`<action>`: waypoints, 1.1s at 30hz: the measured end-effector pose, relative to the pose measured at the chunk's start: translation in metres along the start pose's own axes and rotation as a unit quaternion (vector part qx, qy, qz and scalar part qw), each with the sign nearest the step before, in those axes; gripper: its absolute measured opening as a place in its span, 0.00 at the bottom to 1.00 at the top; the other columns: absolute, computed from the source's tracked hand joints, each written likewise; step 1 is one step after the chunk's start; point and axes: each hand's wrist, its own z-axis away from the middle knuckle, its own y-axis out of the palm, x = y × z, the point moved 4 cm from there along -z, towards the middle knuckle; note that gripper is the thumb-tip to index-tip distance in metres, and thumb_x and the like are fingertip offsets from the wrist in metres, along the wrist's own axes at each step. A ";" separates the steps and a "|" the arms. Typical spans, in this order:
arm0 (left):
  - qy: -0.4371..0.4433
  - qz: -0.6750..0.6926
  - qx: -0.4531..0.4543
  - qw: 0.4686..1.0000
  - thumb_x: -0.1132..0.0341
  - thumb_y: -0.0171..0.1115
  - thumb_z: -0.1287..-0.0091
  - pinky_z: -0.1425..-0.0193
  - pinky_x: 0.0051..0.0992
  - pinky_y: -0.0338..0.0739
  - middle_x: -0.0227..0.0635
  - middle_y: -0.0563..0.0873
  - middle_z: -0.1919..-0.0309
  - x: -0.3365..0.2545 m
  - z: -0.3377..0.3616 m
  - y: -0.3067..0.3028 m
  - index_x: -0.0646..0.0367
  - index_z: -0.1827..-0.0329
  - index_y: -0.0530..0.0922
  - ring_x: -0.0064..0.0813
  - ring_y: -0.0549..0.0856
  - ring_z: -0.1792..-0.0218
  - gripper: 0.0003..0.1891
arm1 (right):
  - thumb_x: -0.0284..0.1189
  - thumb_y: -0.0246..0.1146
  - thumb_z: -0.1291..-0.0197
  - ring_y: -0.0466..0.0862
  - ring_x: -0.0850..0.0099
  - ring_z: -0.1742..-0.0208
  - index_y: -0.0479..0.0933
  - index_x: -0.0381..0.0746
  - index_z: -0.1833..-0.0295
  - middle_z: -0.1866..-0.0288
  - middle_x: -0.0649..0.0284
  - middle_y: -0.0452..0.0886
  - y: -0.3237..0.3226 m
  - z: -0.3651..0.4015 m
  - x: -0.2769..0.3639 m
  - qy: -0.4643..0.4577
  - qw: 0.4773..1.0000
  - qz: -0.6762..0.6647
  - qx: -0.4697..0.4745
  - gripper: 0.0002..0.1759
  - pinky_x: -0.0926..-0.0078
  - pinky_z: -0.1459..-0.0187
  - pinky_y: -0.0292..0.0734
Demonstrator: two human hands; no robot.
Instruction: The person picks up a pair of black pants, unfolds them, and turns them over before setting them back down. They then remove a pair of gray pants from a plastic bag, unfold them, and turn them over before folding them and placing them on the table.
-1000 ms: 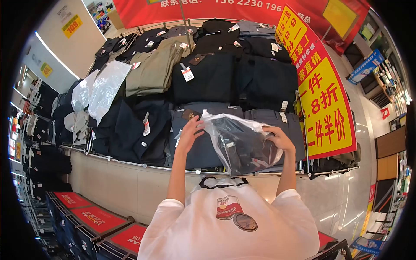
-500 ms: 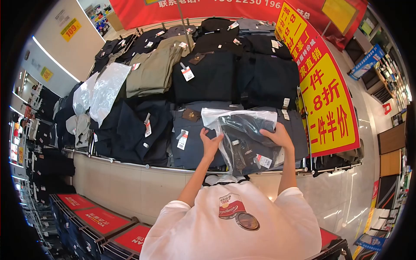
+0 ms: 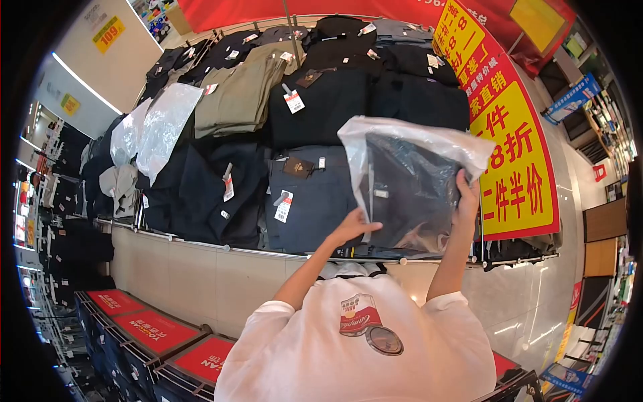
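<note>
Fingers of the right hand (image 3: pixel 465 197) close around the right side of a clear plastic bag (image 3: pixel 408 181), gripping its edge, while the left hand (image 3: pixel 356 226) touches the bag's lower left side, its thumb stretched across the front; whether those fingers pinch the plastic, I cannot tell. The bag, with a dark folded garment visible through it, is held over the near right part of a clothing display, its whitish upper edge spreading wide and its far right corner overlapping a tall red and yellow sign (image 3: pixel 516 161) with Chinese lettering. Just left of the bag lie folded dark gray trousers (image 3: pixel 311 191) with a brown label (image 3: pixel 299 167) and a red and white price tag (image 3: pixel 282 206). Farther left is a rumpled dark garment (image 3: pixel 201 191), then a small beige garment (image 3: pixel 120 191) at the near left end. Beyond that, whitish plastic wrapping (image 3: pixel 169 124) rests over dark clothes. On the far side, folded khaki trousers (image 3: pixel 241 94) sit left of folded black clothing (image 3: pixel 321 110). A metal rail (image 3: pixel 268 253) runs along the near edge, above pale floor tiles (image 3: pixel 201 275). Nearest are the wearer's white T-shirt (image 3: pixel 348 368), printed with a soup can, and, at left, red signs (image 3: pixel 151 330) on a lower rack.
</note>
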 end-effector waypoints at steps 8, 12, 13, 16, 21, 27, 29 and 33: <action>-0.008 -0.066 0.043 0.997 0.61 0.65 0.40 0.71 0.21 0.67 0.26 0.78 0.78 -0.037 0.002 0.006 0.64 0.66 0.80 0.15 0.72 0.75 0.12 | 0.30 0.60 0.39 0.76 0.71 0.50 0.68 0.35 0.41 0.48 0.62 0.76 -0.015 -0.008 0.028 -0.047 0.996 -0.012 -0.071 0.21 0.74 0.48 0.70; 0.141 -0.107 -0.060 0.982 0.66 0.58 0.37 0.67 0.23 0.70 0.30 0.80 0.77 -0.058 0.009 -0.028 0.68 0.62 0.78 0.19 0.74 0.73 0.11 | 0.29 0.59 0.38 0.75 0.71 0.48 0.68 0.35 0.41 0.47 0.61 0.75 -0.042 -0.008 0.010 -0.009 0.996 0.015 -0.086 0.21 0.73 0.46 0.69; 0.115 -0.116 -0.069 0.984 0.66 0.57 0.36 0.65 0.24 0.70 0.32 0.81 0.76 -0.065 0.015 -0.038 0.68 0.61 0.78 0.20 0.75 0.72 0.11 | 0.29 0.59 0.38 0.75 0.71 0.48 0.68 0.35 0.41 0.47 0.61 0.75 -0.043 -0.005 0.006 -0.006 0.996 0.015 -0.088 0.21 0.73 0.46 0.69; 0.105 -0.130 -0.122 0.978 0.65 0.54 0.34 0.62 0.24 0.71 0.36 0.83 0.73 -0.082 0.036 -0.074 0.68 0.60 0.77 0.20 0.76 0.69 0.12 | 0.29 0.59 0.38 0.74 0.72 0.47 0.69 0.35 0.41 0.46 0.62 0.75 -0.045 -0.002 -0.010 0.040 0.997 -0.014 -0.060 0.21 0.74 0.44 0.66; 0.059 -0.130 -0.187 0.972 0.65 0.54 0.34 0.61 0.25 0.70 0.36 0.83 0.72 -0.033 0.065 -0.134 0.69 0.60 0.77 0.22 0.76 0.69 0.12 | 0.28 0.60 0.40 0.76 0.77 0.51 0.73 0.36 0.44 0.50 0.65 0.78 -0.055 -0.007 -0.084 0.159 0.971 0.160 0.083 0.18 0.78 0.50 0.69; 0.022 -0.227 -0.235 0.945 0.65 0.54 0.35 0.63 0.28 0.71 0.42 0.82 0.75 0.033 0.080 -0.155 0.69 0.62 0.77 0.26 0.78 0.71 0.13 | 0.31 0.59 0.38 0.76 0.75 0.50 0.71 0.34 0.43 0.49 0.64 0.77 -0.067 -0.005 -0.179 0.271 0.945 0.132 0.128 0.20 0.77 0.49 0.70; 0.051 -0.220 -0.252 0.941 0.65 0.55 0.36 0.64 0.29 0.71 0.43 0.82 0.75 0.028 0.085 -0.151 0.69 0.62 0.77 0.27 0.78 0.72 0.13 | 0.33 0.56 0.35 0.75 0.70 0.43 0.67 0.31 0.40 0.44 0.60 0.76 -0.061 -0.013 -0.173 0.247 0.963 -0.010 0.107 0.22 0.72 0.40 0.66; 0.049 -0.223 -0.255 0.940 0.66 0.55 0.36 0.64 0.28 0.71 0.43 0.82 0.75 0.037 0.083 -0.155 0.69 0.62 0.77 0.28 0.79 0.71 0.12 | 0.34 0.55 0.34 0.75 0.67 0.43 0.67 0.32 0.41 0.44 0.57 0.75 -0.066 -0.055 -0.173 0.274 0.948 -0.151 0.056 0.22 0.69 0.42 0.69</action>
